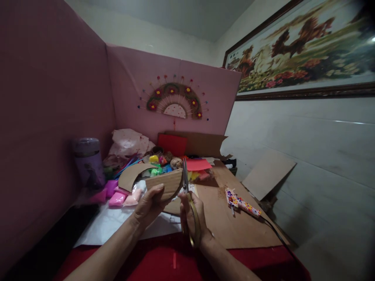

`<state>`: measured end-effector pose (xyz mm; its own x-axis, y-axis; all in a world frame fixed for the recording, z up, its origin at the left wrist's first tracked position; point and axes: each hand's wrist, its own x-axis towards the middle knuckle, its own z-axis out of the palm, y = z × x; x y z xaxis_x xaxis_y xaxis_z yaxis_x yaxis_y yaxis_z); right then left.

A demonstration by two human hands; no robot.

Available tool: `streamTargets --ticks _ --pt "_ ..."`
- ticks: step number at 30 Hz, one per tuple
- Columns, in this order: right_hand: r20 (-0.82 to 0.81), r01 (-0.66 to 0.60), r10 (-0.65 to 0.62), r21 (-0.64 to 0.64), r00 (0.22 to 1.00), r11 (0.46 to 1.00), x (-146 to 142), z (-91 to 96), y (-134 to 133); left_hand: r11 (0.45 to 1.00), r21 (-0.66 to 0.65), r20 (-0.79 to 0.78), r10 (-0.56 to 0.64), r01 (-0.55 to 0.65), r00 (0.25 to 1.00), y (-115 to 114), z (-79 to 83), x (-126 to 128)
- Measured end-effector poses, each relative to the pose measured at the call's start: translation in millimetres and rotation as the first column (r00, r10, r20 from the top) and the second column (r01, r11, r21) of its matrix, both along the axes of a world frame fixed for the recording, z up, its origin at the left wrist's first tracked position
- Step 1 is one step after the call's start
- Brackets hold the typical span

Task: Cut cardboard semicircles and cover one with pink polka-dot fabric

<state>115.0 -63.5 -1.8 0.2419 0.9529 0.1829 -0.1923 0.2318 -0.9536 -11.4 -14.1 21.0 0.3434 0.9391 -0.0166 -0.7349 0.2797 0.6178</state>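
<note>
Fingers: left hand (pixel 150 198) is pinching half-round cardboard (pixel 166 181), left of floral glue gun (pixel 241 203); right hand (pixel 201 215) is gripping scissors (pixel 185 188), nearer that gun. Cleanest cutting probably involves turning the cardboard slowly.

No text is legible, only tiny marks (pixel 234 56) on the framed picture (pixel 295 52).

purple tumbler (pixel 89 166), upright | framed horse picture (pixel 293 50) on wall (pixel 331 156) | pink partition (pixel 129 86)
</note>
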Motion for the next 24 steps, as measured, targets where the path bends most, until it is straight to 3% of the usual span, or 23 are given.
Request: streamTargets --ticks 4,6,11,16,21,24 --pt "-0.118 -0.069 0.054 -0.130 0.992 0.989 0 16.3 -6 0.997 -0.029 0.016 -0.076 0.076 0.997 -5 1.2 -4" --pt "-0.138 -0.068 0.052 -0.118 0.989 0.991 0 23.6 -8 0.995 -0.022 0.000 -0.097 0.097 0.995 -6 1.4 -5" --pt "-0.083 -0.074 0.082 0.090 0.993 0.993 6 34.7 -8 0.994 0.074 -0.101 -0.068 0.076 0.993 -3 3.8 -9" --pt "-0.035 -0.010 0.023 0.324 0.999 0.946 17 46.3 -3 0.986 0.159 -0.129 0.063 -0.042 0.990 2 9.5 -14" --pt "0.108 -0.144 0.113 0.360 0.988 0.922 30 61.8 5 0.972 0.210 -0.172 0.147 -0.109 0.974 4 11.9 -15" --pt "0.210 -0.125 0.048 0.372 0.977 0.920 34 66.9 9 0.961 0.265 -0.230 0.138 -0.075 0.963 4 12.2 -13"
